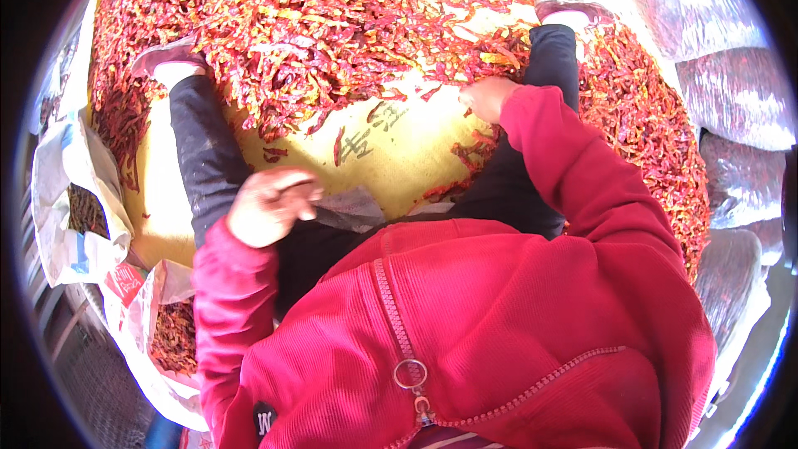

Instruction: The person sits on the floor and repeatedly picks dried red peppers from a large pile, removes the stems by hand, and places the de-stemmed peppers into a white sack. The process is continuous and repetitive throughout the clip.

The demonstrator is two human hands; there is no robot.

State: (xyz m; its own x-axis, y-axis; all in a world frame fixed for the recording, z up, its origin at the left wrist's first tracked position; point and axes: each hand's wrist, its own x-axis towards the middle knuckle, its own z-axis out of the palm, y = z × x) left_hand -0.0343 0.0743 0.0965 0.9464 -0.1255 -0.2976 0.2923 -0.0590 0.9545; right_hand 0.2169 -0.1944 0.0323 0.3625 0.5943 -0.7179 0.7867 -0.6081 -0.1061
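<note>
My left hand (271, 206) is raised over my left thigh, blurred. Its fingers are loosely bent and apart, with nothing visible in them. Beside my right knee, my right hand (489, 100) reaches down to the near edge of a heap of dried red chili peppers (324, 31). Its fingertips are washed out by glare, so I cannot tell whether they hold a pepper. Between my legs lies a yellow sheet (411, 149) with dark writing on it. A few loose peppers (274, 153) are scattered there, and more peppers (474, 153) lie against my right thigh.
Stuffed clear plastic bags (735, 100) are stacked along the right side. At left stand white sacks (53, 168) with chilies (174, 337) inside. My outstretched legs (202, 137) border the yellow sheet, and chilies also spread beyond my right leg.
</note>
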